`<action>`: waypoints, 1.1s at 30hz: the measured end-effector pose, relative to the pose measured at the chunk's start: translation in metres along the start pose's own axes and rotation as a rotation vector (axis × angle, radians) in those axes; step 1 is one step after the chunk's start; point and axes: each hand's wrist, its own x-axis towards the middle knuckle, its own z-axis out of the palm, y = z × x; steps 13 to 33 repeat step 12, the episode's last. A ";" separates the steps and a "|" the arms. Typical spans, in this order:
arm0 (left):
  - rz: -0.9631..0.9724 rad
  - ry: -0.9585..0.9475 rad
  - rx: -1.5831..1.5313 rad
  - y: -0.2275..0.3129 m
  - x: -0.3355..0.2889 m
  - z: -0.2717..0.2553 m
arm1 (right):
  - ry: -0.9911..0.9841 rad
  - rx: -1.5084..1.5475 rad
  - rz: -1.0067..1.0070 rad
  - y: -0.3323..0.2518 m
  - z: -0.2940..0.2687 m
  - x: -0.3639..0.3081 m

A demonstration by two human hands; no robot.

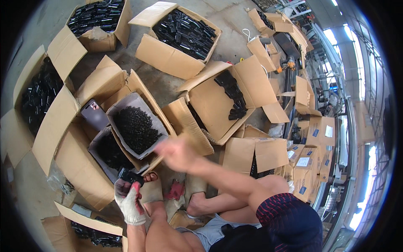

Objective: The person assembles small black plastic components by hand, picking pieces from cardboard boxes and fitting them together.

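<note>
My left hand (129,200), in a white and red work glove, is closed around a black plastic part (131,175) low in the view. The exact kind of this part is hard to make out. My bare right hand (178,153) is smeared by motion, and its fingers cannot be read. It hovers at the right corner of a small carton (119,102) filled with small black pieces (136,128). A second small carton (97,142) with dark pieces sits beside it. Both stand inside a large open cardboard box (69,155).
A phone (95,114) leans inside the large box. Around it stand open boxes of black parts (184,33), and a box (210,107) with a short row of them. A red glove (175,190) lies between my feet. Stacked cartons (305,168) and an orange tool (288,64) are at right.
</note>
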 end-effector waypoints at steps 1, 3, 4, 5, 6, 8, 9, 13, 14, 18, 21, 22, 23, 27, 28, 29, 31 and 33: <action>0.000 0.033 -0.037 0.010 -0.006 -0.006 | 0.051 -0.118 0.170 0.010 -0.032 0.015; 0.145 0.078 0.141 0.009 -0.010 -0.042 | 0.411 -0.360 0.473 0.062 -0.094 0.044; 0.197 0.122 0.153 0.012 -0.014 -0.050 | 0.565 -0.578 0.333 0.103 -0.134 0.052; 0.256 0.172 0.168 0.019 -0.022 -0.057 | 0.563 -0.779 0.358 0.150 -0.175 0.044; 0.256 0.205 0.100 0.031 -0.034 -0.063 | 0.478 -0.944 0.469 0.185 -0.209 0.031; 0.280 0.278 0.011 0.049 -0.056 -0.094 | 0.296 -1.144 0.644 0.215 -0.241 0.016; 0.331 0.347 -0.043 0.042 -0.060 -0.121 | 0.202 -1.174 0.712 0.228 -0.257 0.005; 0.484 0.404 -0.115 0.055 -0.099 -0.173 | 0.131 -1.270 0.637 0.265 -0.233 0.005; 0.484 0.404 -0.115 0.055 -0.099 -0.173 | 0.131 -1.270 0.637 0.265 -0.233 0.005; 0.484 0.404 -0.115 0.055 -0.099 -0.173 | 0.131 -1.270 0.637 0.265 -0.233 0.005; 0.484 0.404 -0.115 0.055 -0.099 -0.173 | 0.131 -1.270 0.637 0.265 -0.233 0.005; 0.484 0.404 -0.115 0.055 -0.099 -0.173 | 0.131 -1.270 0.637 0.265 -0.233 0.005; 0.484 0.404 -0.115 0.055 -0.099 -0.173 | 0.131 -1.270 0.637 0.265 -0.233 0.005; 0.484 0.404 -0.115 0.055 -0.099 -0.173 | 0.131 -1.270 0.637 0.265 -0.233 0.005; 0.484 0.404 -0.115 0.055 -0.099 -0.173 | 0.131 -1.270 0.637 0.265 -0.233 0.005; 0.484 0.404 -0.115 0.055 -0.099 -0.173 | 0.131 -1.270 0.637 0.265 -0.233 0.005; 0.484 0.404 -0.115 0.055 -0.099 -0.173 | 0.131 -1.270 0.637 0.265 -0.233 0.005; 0.484 0.404 -0.115 0.055 -0.099 -0.173 | 0.131 -1.270 0.637 0.265 -0.233 0.005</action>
